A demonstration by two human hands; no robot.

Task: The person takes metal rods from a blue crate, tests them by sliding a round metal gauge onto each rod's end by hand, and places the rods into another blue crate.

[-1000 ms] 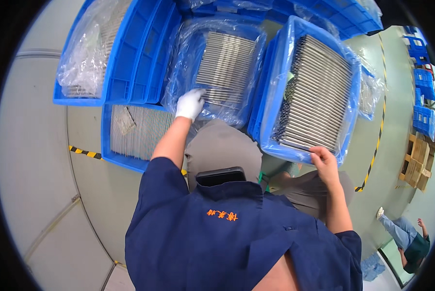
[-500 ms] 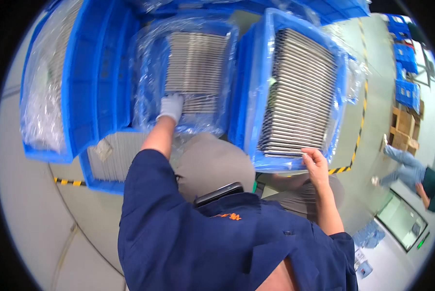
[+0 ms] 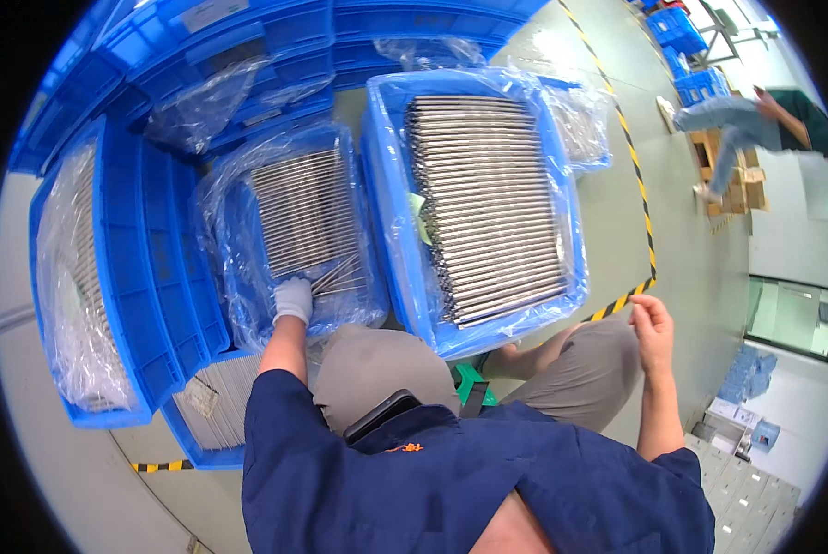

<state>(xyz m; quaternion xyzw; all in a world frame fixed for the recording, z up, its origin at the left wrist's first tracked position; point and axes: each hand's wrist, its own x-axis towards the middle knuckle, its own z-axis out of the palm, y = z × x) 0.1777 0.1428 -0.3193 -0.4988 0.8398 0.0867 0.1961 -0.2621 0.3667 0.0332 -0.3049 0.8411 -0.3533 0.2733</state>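
Note:
My left hand [image 3: 294, 298], in a pale glove, is closed at the near-left ends of several slanted metal rods [image 3: 338, 274] in the middle blue bin. Its fingertips are partly hidden. Beyond it, straight rows of thin metal rods [image 3: 305, 208] lie side by side on the bin's clear plastic liner. My bare right hand [image 3: 652, 331] is raised off the right bin's near-right corner, fingers curled with thumb and forefinger together. I cannot make out whether something small is pinched there. A fuller layer of metal rods [image 3: 488, 208] fills the right blue bin [image 3: 377, 189].
At the left, a plastic-covered blue bin [image 3: 118, 277] stands beside another bin of rods [image 3: 220, 402]. Stacked blue crates [image 3: 275, 42] line the back. Black-and-yellow tape [image 3: 643, 208] marks the floor at right. Farther right, a person [image 3: 755, 120] is near cardboard boxes [image 3: 732, 175].
My head view has shifted, moving the bins lower and leftward. My right hand has left the right bin's near edge. Rods by my left hand now lie slanted.

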